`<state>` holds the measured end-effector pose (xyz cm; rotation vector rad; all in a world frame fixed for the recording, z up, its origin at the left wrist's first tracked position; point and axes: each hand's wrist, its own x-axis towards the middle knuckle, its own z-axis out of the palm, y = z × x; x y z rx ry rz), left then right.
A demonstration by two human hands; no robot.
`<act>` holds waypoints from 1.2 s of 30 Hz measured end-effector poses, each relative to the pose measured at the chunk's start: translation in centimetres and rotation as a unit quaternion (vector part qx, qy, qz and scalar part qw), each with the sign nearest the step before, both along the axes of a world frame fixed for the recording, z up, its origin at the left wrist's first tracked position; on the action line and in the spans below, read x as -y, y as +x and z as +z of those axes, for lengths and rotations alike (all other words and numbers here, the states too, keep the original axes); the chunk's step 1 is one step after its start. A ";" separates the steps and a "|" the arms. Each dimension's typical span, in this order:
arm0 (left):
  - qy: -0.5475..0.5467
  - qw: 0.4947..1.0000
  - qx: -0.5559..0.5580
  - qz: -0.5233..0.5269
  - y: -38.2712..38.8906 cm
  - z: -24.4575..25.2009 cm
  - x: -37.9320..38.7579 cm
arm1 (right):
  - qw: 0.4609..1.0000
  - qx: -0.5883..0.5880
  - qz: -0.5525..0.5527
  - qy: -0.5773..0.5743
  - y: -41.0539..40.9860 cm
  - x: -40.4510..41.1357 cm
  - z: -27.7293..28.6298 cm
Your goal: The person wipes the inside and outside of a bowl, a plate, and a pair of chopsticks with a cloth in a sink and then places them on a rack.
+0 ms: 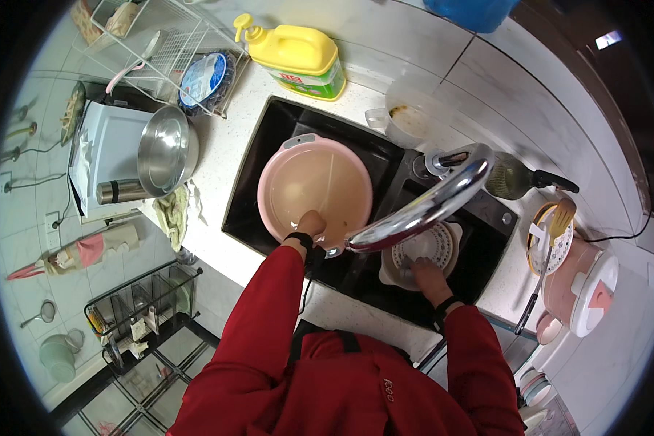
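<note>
A pink plastic basin point(266, 165) full of cloudy water stands in the left bowl of the black sink point(245, 196). My left hand point(311, 224) is at the basin's near side, over the water; its fingers look curled, and whether they hold anything does not show. In the right sink bowl, a patterned dish point(441, 245) lies inside a light-coloured pot point(386, 276). My right hand point(427, 276) reaches into that pot, its fingertips at the dish's near edge; its grip is unclear. The chrome faucet point(430, 204) arches between both hands and partly covers the dish.
Behind the sink stand a yellow pump bottle point(300, 52), a clear plastic jug point(409, 117) and a dark green bottle point(507, 177). A steel bowl point(166, 150) and a wire rack point(177, 41) are at left. A spatula point(547, 261), a plate and a pink lidded pot point(569, 283) sit at right.
</note>
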<state>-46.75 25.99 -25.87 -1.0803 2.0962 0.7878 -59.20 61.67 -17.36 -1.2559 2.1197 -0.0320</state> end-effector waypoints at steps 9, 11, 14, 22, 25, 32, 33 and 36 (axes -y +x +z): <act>0.085 0.978 -0.153 0.116 2.8 -0.3 1.2 | 0.980 0.102 -0.141 -0.099 0.7 1.6 2.4; 0.167 0.951 -0.110 0.235 2.2 -1.3 -0.2 | 0.973 0.114 -0.170 -0.105 0.8 2.1 4.1; 0.183 0.939 -0.085 0.280 -6.1 12.9 -5.7 | 0.944 0.123 -0.303 -0.050 -0.3 -0.7 6.1; 0.260 0.819 -0.209 0.467 0.2 7.4 -2.1 | 0.823 0.278 -0.459 -0.189 1.4 2.5 7.8; 0.250 0.822 -0.210 0.466 1.4 11.7 -2.6 | 0.667 0.468 -0.531 -0.232 2.9 4.4 9.1; 0.304 0.792 -0.327 0.416 4.4 20.2 -8.1 | 0.581 0.566 -0.491 -0.317 8.2 11.6 10.2; 0.274 0.824 -0.323 0.378 4.8 20.9 -8.9 | 0.570 0.566 -0.498 -0.327 9.2 12.7 10.9; 0.200 0.870 -0.320 0.318 5.5 23.1 -11.3 | 0.586 0.527 -0.491 -0.373 11.1 14.6 13.0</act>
